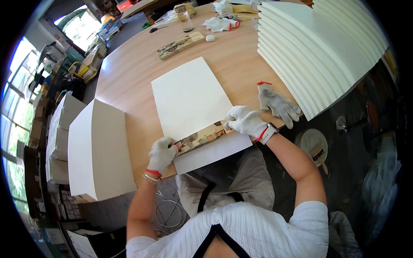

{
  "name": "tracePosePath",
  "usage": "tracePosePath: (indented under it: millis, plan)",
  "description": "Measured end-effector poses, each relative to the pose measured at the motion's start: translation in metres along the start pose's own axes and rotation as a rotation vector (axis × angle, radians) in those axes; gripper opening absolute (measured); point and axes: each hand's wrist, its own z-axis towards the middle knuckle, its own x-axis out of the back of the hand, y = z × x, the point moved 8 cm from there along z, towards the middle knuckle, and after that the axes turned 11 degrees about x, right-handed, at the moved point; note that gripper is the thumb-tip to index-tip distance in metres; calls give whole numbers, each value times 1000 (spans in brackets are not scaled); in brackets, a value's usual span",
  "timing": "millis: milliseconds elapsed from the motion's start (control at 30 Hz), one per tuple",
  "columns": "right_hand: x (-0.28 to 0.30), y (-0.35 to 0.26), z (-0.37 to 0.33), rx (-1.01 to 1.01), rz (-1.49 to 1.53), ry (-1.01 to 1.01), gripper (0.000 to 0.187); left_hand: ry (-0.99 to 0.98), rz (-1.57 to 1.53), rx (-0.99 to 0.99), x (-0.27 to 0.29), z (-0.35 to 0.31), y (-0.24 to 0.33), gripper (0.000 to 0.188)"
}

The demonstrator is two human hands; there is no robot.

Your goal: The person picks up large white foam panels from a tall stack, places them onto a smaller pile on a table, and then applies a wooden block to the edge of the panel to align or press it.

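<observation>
A large white sheet (191, 96) lies on the wooden table in front of me, its near part reaching past the table's front edge. Across it rests a long, narrow printed bar (204, 136) with a brown and beige picture; whether it is a box or a stack of strips I cannot tell. In a white knitted glove with bare fingertips showing, my left hand (162, 154) grips the bar's left end. My right hand (245, 120), gloved too and wearing a watch, pinches its right end. Fingers of both hands are closed.
A spare grey-white glove (278, 104) lies right of the sheet. Tall stacks of white sheets (309, 47) fill the right side; another white stack (101, 150) stands left. Farther back are a similar printed bar (180, 45), a glass jar (184, 19), scissors (158, 29) and gloves (220, 24).
</observation>
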Motion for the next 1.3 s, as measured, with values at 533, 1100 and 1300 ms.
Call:
tracePosePath:
  millis: [533,1100,1300]
  plan:
    - [97,75,-57,102,-5,321,25,-321,1129,-1085,-51,2,151,97]
    - [-122,-161,10,784,-216,-61,8,-454,1209,-958,-56,18,159,116]
    - [82,44,-65,446,-776,322,8,-414,1241,-992,-42,5,160,107]
